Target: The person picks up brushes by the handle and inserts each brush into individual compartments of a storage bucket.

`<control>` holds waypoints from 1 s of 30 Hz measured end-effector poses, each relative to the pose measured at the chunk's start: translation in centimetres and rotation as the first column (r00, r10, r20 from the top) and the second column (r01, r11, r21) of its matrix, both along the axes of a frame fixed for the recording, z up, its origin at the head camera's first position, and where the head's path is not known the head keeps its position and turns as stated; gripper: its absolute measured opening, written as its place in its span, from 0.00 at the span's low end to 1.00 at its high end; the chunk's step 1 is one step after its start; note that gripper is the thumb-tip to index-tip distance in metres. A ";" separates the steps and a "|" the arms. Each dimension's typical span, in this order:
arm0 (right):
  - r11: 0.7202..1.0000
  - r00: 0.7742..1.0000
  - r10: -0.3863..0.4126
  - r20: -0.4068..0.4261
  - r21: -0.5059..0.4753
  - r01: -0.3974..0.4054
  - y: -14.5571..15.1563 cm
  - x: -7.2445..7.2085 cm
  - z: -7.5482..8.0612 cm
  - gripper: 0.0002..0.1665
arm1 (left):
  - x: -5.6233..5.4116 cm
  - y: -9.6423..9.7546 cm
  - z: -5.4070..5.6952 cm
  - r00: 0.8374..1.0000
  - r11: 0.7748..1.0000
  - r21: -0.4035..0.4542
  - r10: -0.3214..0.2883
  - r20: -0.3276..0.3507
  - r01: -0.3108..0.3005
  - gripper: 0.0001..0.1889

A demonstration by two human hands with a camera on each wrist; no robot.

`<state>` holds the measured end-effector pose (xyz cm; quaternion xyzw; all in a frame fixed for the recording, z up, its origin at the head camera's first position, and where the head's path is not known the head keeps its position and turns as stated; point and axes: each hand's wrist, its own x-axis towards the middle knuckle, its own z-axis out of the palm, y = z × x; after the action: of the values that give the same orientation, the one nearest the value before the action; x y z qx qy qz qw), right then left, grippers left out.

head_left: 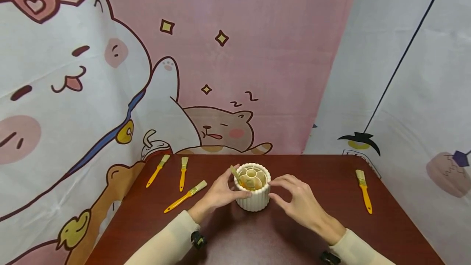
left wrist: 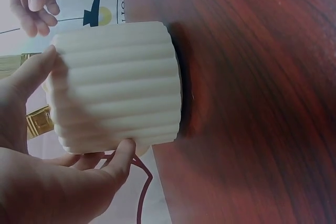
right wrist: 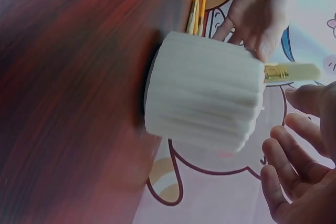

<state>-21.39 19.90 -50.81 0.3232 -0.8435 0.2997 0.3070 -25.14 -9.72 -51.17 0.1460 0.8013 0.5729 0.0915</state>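
Note:
A cream, ribbed round brush holder (head_left: 253, 202) with a divided, flower-like insert stands on the dark red table. My left hand (head_left: 222, 191) grips it from the left, the thumb over the near rim and the fingers round the side. Bristle ends of paintbrushes show at its top; in the right wrist view one paintbrush (right wrist: 294, 72) sticks up past the rim, and in the left wrist view a gold ferrule (left wrist: 40, 121) shows at the rim. On the other side my right hand (head_left: 301, 205) holds nothing, its fingers loosely bent close by the holder's right edge.
To the left lie three yellow-handled paintbrushes: one at the back corner (head_left: 158, 171), one beside it (head_left: 182, 175), and one (head_left: 186, 196) nearer my left wrist. Another paintbrush (head_left: 364, 192) lies far right. A cartoon-printed cloth (head_left: 276, 72) hangs behind the table.

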 end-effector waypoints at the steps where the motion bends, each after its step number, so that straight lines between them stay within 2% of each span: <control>1: 1.000 1.000 -0.005 -0.004 -0.001 0.005 0.2 0.0 0.1 0.22 | -0.1 0.0 0.1 1.000 1.000 0.002 -0.003 0.001 0.003 0.60; 7: 0.999 0.999 -0.044 -0.006 -0.003 0.044 1.2 -0.1 0.6 0.22 | -0.1 0.0 0.1 1.000 1.000 0.031 -0.003 -0.005 0.004 0.61; 11: 0.997 0.997 -0.076 -0.011 -0.008 0.076 2.1 -0.1 0.7 0.24 | 0.4 0.3 -0.3 0.999 0.999 0.038 0.037 -0.031 -0.036 0.61; 14: 0.995 0.995 -0.098 -0.020 -0.019 0.098 2.8 -0.1 0.8 0.24 | 0.9 0.7 -0.7 0.993 0.996 -0.003 0.091 -0.075 -0.091 0.60; 19: 0.992 0.991 -0.127 -0.032 -0.028 0.127 3.9 -0.3 0.8 0.24 | 1.7 1.8 -1.1 0.968 0.972 -0.091 0.200 -0.154 -0.215 0.61; 24: 0.986 0.987 -0.162 -0.021 -0.030 0.161 4.8 -0.7 0.7 0.23 | 2.4 2.7 -1.2 0.940 0.940 -0.135 0.285 -0.189 -0.312 0.62; 30: 0.980 0.981 -0.196 -0.002 -0.023 0.196 5.9 -1.2 0.4 0.22 | 2.7 3.5 -1.1 0.919 0.925 -0.115 0.333 -0.214 -0.362 0.60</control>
<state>-22.59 25.84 -50.38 0.2355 -0.8673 0.2768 0.3402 -22.41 -6.26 -52.26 0.0479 0.8608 0.5007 -0.0780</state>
